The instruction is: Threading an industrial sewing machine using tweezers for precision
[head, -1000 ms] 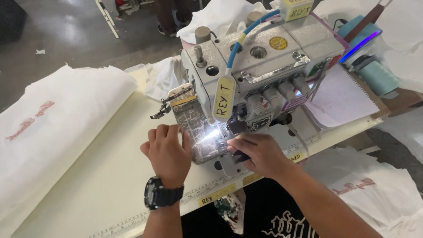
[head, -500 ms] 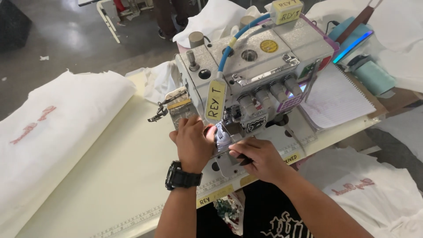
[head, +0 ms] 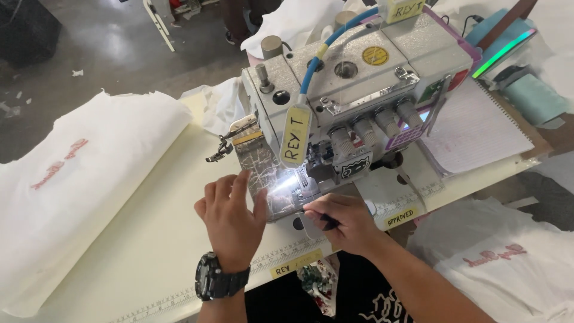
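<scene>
Overlock sewing machine (head: 359,90), grey and boxy, is sitting toward the far edge of the pale yellow desk (head: 137,239), with a blue tube (head: 326,51) arching over its top and a small lamp lighting its needle area (head: 296,179). Left hand (head: 230,218) is hovering just beside the machine's front plate (head: 269,179), fingers spread and slightly curled, its grip loose and holding nothing, the fingertips close to or brushing the plate; a black wristwatch (head: 220,280) is circling its wrist. Right hand (head: 344,222) is resting at the machine's base right below the lit needle area, its grip pinched closed around a small dark slender tool (head: 320,216) whose kind is too small to tell. A stack of white fabric pieces with pink lettering (head: 78,185) is lying on the desk to the left, well apart from both hands. Another white printed garment (head: 508,257) is lying low on the right. A lined notepad (head: 472,128) is lying beside the machine on its right side.
</scene>
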